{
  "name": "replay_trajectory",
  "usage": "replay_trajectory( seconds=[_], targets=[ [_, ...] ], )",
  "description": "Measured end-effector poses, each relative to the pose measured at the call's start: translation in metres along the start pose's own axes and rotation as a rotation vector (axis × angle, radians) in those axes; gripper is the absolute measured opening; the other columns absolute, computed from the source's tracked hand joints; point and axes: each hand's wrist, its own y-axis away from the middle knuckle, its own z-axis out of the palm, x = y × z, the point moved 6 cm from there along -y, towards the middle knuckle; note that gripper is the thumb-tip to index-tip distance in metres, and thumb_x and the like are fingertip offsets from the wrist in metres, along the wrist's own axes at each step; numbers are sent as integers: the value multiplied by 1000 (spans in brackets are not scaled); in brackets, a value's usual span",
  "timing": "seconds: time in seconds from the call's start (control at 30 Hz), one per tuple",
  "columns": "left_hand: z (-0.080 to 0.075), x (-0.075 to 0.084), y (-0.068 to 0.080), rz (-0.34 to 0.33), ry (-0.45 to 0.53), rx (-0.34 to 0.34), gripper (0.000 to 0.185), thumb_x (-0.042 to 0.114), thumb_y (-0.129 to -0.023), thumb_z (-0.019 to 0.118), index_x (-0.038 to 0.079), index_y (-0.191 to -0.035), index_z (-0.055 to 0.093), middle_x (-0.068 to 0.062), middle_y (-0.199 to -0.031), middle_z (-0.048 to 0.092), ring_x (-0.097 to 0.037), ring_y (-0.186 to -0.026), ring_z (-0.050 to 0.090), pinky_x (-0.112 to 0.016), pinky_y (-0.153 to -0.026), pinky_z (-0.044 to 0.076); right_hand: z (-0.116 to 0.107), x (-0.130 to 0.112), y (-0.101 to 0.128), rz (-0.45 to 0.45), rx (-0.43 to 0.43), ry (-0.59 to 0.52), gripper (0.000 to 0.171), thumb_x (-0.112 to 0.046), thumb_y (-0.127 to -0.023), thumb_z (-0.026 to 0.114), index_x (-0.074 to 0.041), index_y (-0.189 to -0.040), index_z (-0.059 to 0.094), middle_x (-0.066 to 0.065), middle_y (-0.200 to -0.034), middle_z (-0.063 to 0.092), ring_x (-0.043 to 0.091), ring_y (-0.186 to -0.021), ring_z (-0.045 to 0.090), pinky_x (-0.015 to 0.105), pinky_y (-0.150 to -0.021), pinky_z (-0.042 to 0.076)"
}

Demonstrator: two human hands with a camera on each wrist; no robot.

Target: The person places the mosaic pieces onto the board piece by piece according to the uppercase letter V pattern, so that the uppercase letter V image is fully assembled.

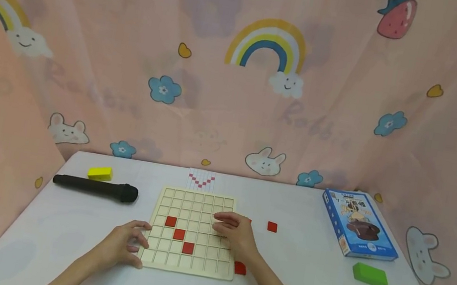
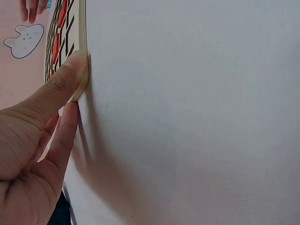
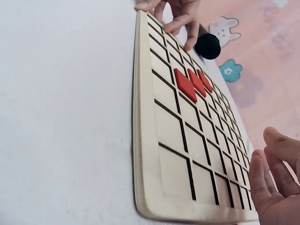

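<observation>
Right hand (image 1: 236,234) over board (image 1: 194,231), fingertips seemingly hidden

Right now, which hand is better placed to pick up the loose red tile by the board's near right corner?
Right. The right hand lies over the board just above that red tile; the left hand steadies the far left edge.
</observation>
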Motion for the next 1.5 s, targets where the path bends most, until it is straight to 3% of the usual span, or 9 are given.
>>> replay_trajectory(
  seconds=[0.2,0.53,0.8,1.07,1.5],
  targets=[
    [-3,-1,-2,-10,-11,5,38,-4,-51,87,2,-82,67,-20,-131,49,-39,-109,56,-24,-75,59,-24,1,16,12,42,135,24,-5,-84,71,1,-107,68,17,-104,68,24,-91,66,23,-79,58],
    [0,-4,-2,-5,-7,-5,38,-3,-51,88,2,-82,67,-21,-130,49,-38,-110,56,-25,-75,59,-51,12,46,43,-35,235,24,-5,-82,74,2,-104,68,12,-100,69,21,-86,65,23,-79,58],
    [0,-3,-1,14,-6,-15,38,-3,-52,88,1,-82,67,-22,-130,49,-38,-108,57,-25,-75,59,-67,21,66,101,-49,431,31,-9,-73,82,-4,-102,71,2,-92,68,16,-79,58,20,-71,56],
    [-1,-1,-2,20,15,-12,38,-3,-51,88,0,-83,67,-22,-129,49,-38,-109,56,-26,-76,59,-69,25,69,66,-130,427,34,-6,-71,83,-1,-101,69,6,-97,69,18,-81,60,24,-75,58],
    [-1,-2,-1,7,14,-13,38,-2,-51,88,0,-82,67,-22,-130,49,-38,-109,56,-26,-75,59,-68,29,69,63,-131,405,25,-6,-75,80,-3,-98,70,2,-90,67,16,-77,58,18,-70,55]
  ],
)
